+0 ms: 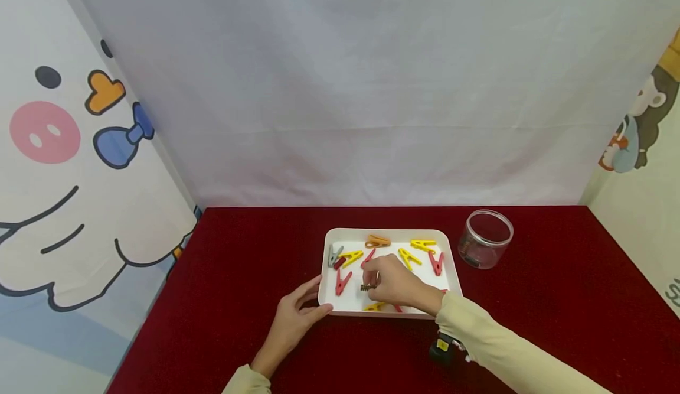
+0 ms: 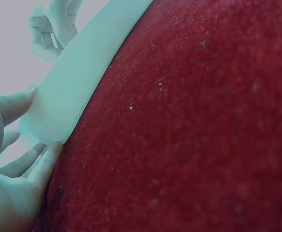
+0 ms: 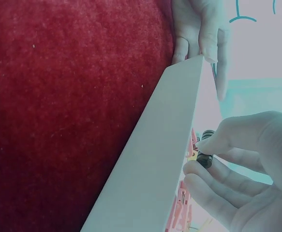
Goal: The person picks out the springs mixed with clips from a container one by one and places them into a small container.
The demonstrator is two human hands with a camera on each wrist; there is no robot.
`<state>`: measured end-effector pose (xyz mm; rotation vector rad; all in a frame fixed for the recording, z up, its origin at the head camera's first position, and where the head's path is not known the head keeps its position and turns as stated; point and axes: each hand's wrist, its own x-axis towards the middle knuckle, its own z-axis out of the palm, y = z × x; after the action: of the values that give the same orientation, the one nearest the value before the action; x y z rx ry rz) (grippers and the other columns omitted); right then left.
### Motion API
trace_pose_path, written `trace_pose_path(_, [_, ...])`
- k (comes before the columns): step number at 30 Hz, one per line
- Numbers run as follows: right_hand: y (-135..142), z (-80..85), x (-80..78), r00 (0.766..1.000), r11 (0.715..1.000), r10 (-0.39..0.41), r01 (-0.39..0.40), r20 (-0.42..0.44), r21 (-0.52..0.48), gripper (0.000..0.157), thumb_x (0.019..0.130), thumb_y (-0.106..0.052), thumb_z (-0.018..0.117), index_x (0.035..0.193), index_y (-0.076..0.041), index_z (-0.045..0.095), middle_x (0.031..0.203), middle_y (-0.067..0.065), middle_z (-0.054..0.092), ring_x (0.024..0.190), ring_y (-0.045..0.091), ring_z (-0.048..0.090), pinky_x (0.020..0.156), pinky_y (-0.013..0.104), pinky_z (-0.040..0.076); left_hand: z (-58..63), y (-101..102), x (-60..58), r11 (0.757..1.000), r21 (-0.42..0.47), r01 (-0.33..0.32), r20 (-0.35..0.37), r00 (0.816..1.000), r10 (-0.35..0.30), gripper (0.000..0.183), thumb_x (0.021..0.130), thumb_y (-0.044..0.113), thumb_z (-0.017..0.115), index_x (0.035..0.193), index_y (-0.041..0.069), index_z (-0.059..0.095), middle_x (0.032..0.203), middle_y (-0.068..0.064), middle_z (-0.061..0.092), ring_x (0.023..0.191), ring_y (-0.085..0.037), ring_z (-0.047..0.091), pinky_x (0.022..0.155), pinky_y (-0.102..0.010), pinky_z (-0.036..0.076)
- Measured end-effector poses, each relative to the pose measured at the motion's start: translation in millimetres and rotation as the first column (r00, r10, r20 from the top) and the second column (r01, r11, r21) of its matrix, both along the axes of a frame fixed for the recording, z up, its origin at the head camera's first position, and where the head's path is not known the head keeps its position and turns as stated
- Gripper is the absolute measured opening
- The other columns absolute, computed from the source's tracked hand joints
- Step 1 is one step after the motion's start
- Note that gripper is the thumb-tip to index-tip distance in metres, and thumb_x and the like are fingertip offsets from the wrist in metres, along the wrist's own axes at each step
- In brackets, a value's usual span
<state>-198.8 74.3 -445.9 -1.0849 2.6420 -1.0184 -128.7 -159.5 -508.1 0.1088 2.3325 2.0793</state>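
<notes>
My right hand [image 1: 395, 282] is over the front middle of a white tray [image 1: 446, 252]. Its thumb and fingers pinch a small dark ribbed cylinder [image 3: 206, 157], possibly a screw or spring; its brownish ribbed end pokes out below the fingers in the head view. Around it in the tray lie several clothespins: red [image 1: 342, 282], yellow [image 1: 409, 258], orange [image 1: 378, 241] and grey [image 1: 334, 255]. The hand and forearm partly cover some of them. My left hand [image 1: 294, 317] touches the tray's front left corner, fingers extended along the left side and thumb at the front edge.
A clear round jar [image 1: 486, 240] stands just right of the tray, with small dark things at its bottom. A small dark red piece [image 1: 339, 263] lies beside the grey clothespin. Dark red cloth [image 1: 255, 246] covers the table, and a pale curtain [image 1: 340, 87] hangs behind.
</notes>
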Motion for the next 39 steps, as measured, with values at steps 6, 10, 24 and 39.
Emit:
trace_pose_path(6, [3,1.8,0.9,1.0,1.0,-0.005,0.005,0.025,0.003,0.014,0.064,0.003,0.067,0.068,-0.01,0.064,0.063,-0.005,0.059,0.06,0.005,0.051,0.055,0.021,0.045,0.1,0,0.3,1.0,-0.011,0.001,-0.005,1.0,-0.001,0.063,0.077,0.01,0.079,0.134,0.005,0.053,0.129,-0.018,0.054,0.113,-0.032,0.053,0.08,-0.026,0.052])
trace_pose_path(10, [4,1.5,2.1,1.0,1.0,-0.001,0.001,0.018,-0.005,0.014,0.063,0.003,0.067,0.068,-0.01,0.065,0.064,-0.003,0.06,0.061,0.005,0.051,0.055,0.021,0.045,0.1,0,0.0,1.0,-0.018,-0.009,0.01,1.0,0.01,0.063,0.077,0.009,0.079,0.134,0.006,0.053,0.129,-0.017,0.054,0.113,-0.031,0.053,0.08,-0.026,0.052])
trace_pose_path(24, [15,6.2,5.8,0.999,0.999,-0.033,0.033,0.042,-0.008,0.017,0.064,0.005,0.069,0.068,-0.01,0.063,0.065,-0.005,0.058,0.06,0.005,0.051,0.055,0.022,0.045,1.2,1,1.1,1.0,0.002,-0.016,0.004,1.0,0.016,0.063,0.076,0.008,0.079,0.134,0.006,0.054,0.128,-0.017,0.055,0.112,-0.031,0.054,0.079,-0.026,0.052])
trace_pose_path(39, [27,10.9,6.6,0.998,0.998,-0.054,0.054,0.011,-0.027,0.016,0.063,0.003,0.07,0.07,-0.01,0.065,0.065,-0.006,0.059,0.058,0.005,0.053,0.054,0.021,0.046,0.5,1,0.6,1.0,-0.011,-0.016,0.009,1.0,0.016,0.063,0.077,0.008,0.079,0.134,0.006,0.053,0.128,-0.017,0.054,0.113,-0.032,0.053,0.08,-0.025,0.052])
